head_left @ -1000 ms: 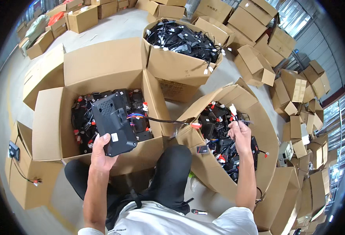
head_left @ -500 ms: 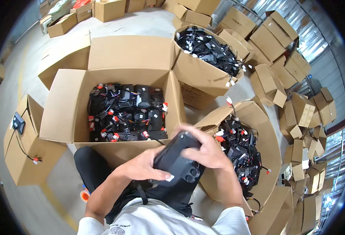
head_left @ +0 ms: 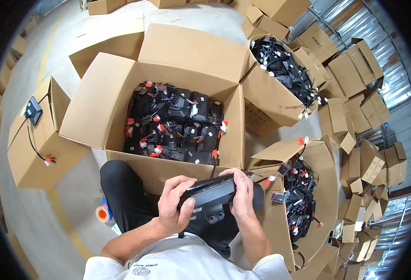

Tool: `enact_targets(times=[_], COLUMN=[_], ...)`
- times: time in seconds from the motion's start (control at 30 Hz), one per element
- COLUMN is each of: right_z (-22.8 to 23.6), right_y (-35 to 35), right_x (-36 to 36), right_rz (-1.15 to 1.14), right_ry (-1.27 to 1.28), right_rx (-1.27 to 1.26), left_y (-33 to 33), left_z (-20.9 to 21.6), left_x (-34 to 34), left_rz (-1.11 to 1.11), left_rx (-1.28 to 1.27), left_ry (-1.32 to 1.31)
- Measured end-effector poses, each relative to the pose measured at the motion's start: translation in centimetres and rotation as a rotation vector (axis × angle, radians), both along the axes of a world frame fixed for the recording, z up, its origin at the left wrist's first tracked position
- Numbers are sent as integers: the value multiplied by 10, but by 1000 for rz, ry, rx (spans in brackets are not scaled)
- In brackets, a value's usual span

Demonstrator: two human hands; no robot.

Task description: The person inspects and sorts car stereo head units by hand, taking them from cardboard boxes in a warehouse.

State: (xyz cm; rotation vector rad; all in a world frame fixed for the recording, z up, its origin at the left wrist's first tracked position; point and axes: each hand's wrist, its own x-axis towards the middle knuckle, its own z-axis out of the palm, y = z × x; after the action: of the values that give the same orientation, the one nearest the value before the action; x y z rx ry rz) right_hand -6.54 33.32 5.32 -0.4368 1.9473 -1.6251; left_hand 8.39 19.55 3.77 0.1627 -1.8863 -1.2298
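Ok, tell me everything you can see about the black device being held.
The black device looks like plastic: long, boxy, with two round fittings low on its near side. It is tilted over the lap, held at opposite ends by the left grip and right grip. Its far side can't be made out.

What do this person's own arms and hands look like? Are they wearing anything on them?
The left hand and right hand are bare, without gloves; no watch or bracelet shows. The forearms are uncovered too, up to short, plain white sleeves.
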Motion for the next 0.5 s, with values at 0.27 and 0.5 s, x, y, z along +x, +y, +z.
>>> enact_targets(times=[0.27,0.5], right_z=[19,-1], right_y=[-38,-66], right_x=[26,26], right_rz=[-207,-172], right_ry=[77,140], right_rx=[-241,-304], left_y=[-37,-38], left_z=[15,12], left_x=[2,11], left_rz=[67,95], left_rx=[33,397], left_ry=[190,-160])
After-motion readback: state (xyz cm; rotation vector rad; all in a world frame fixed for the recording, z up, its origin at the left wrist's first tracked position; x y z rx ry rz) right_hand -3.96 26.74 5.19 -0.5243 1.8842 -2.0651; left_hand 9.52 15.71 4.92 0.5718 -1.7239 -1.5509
